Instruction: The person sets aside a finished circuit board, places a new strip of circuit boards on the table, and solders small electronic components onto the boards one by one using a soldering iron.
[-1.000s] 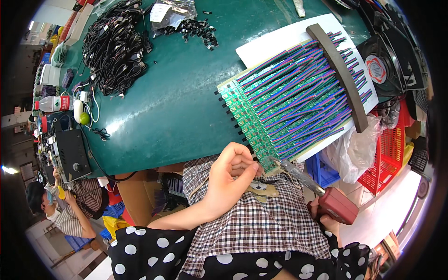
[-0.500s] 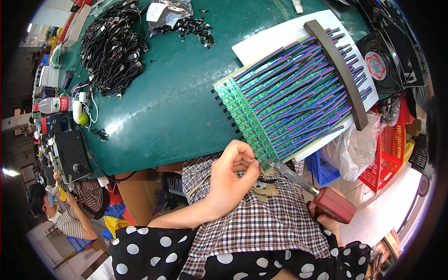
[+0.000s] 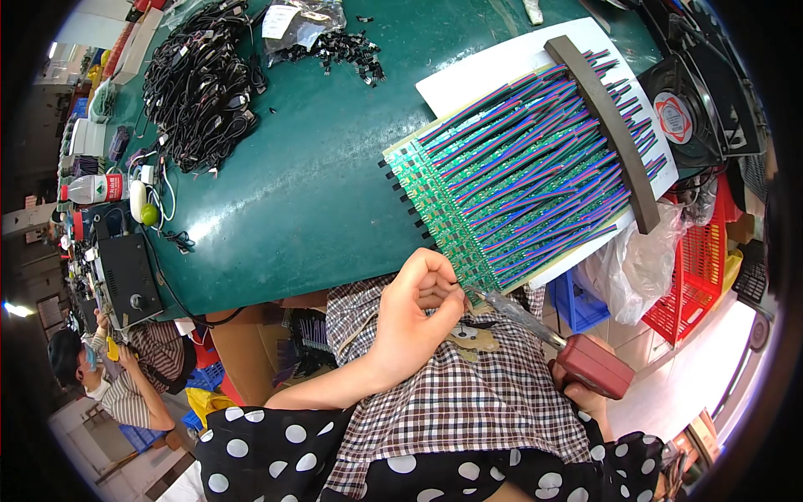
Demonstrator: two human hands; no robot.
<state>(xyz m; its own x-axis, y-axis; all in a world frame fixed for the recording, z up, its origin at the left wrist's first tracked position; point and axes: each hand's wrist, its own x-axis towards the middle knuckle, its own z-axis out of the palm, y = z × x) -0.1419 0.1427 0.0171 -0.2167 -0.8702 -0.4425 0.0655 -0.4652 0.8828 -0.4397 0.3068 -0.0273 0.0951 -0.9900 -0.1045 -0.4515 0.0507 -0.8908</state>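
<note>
A panel of green circuit boards lies at the right of the table, with rows of blue, red and dark wires running across it. Thumb and fingertips of my left hand are pinched together at the panel's near corner; what they hold, if anything, is too small to make out. My right hand, partly hidden, grips the dark red handle of a soldering iron. The iron's tip reaches the same corner, close to my left fingertips. A dark curved bar rests across the wires.
Beneath the panel is a white board. A heap of black cables and small black connectors lie on the green table. At right are a fan and a red crate. Another person sits at left.
The soldering iron has shifted very slightly left at its handle and tip. My left hand stays pinched at the panel's corner, almost unmoved.
</note>
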